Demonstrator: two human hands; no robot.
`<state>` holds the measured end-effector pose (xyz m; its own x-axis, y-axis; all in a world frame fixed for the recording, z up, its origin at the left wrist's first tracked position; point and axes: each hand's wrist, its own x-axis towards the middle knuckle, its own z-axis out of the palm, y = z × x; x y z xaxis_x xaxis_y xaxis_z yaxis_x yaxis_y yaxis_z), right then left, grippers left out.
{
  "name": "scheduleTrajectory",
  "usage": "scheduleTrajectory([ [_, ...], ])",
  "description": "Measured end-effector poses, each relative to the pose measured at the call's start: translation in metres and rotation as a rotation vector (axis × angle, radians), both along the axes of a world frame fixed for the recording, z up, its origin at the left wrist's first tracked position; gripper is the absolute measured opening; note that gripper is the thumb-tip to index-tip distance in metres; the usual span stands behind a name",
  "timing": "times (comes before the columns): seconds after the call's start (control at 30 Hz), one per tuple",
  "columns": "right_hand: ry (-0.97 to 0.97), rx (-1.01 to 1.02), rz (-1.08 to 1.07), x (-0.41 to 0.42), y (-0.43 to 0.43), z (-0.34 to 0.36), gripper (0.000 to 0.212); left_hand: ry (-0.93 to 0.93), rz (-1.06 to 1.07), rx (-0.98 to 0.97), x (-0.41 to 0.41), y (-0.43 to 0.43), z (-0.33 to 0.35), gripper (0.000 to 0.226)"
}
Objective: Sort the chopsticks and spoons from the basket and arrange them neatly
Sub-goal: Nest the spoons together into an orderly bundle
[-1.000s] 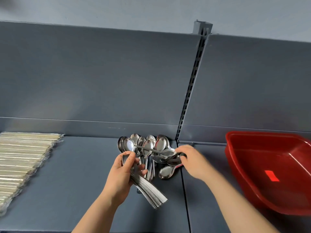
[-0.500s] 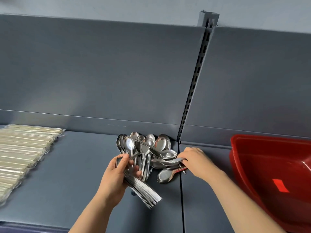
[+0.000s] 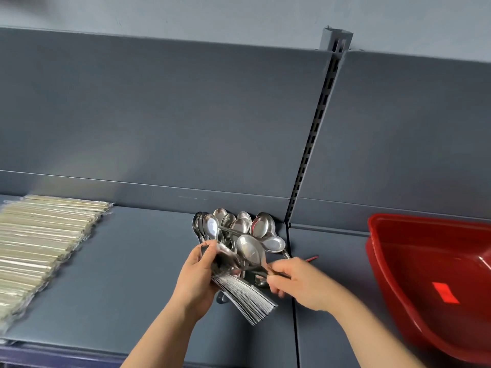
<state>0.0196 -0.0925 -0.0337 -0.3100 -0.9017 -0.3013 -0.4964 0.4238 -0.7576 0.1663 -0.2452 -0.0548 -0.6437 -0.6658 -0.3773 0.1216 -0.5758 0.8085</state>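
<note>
Hands: both at the spoon pile [image 3: 239,224].
Wrapped chopsticks [image 3: 39,243]: rowed flat, far left, sorted.
Left hand [image 3: 198,277]: grips a nested spoon stack [image 3: 244,296], handles fanned, likely to collect more.
Spoon pile: against the shelf's back panel.
Right hand [image 3: 300,282]: pinches a single spoon [image 3: 251,252] by its handle, seemingly feeding the stack.
Red basket [image 3: 398,288]: far right, set aside.
</note>
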Motion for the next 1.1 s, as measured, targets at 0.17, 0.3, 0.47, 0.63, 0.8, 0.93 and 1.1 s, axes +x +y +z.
scheduleTrajectory([
  [0.17,0.002,-0.032,-0.056,0.013,-0.006,0.0,0.025,0.052,0.007,-0.061,0.008,-0.004,0.006,0.031],
  [0.3,0.061,-0.081,-0.06,0.027,-0.013,0.006,0.03,0.072,-0.069,-0.057,0.016,-0.008,0.006,0.055],
  [0.47,-0.02,-0.025,-0.092,0.04,-0.016,0.011,0.028,0.044,-0.056,-0.038,0.023,-0.014,0.004,0.056],
  [0.63,-0.285,-0.046,-0.158,0.043,-0.016,0.018,0.03,0.084,0.015,-0.005,0.031,-0.022,-0.002,0.018],
  [0.8,-0.359,-0.038,-0.091,0.05,-0.018,0.024,0.027,0.077,-0.009,-0.016,0.036,-0.024,-0.002,0.019],
  [0.93,-0.114,-0.002,-0.034,0.056,-0.024,0.026,0.03,0.044,-0.025,-0.041,0.037,-0.025,-0.001,0.023],
  [1.1,-0.174,-0.041,-0.04,0.067,-0.032,0.021,0.026,0.038,-0.108,-0.057,0.04,-0.026,0.001,0.031],
])
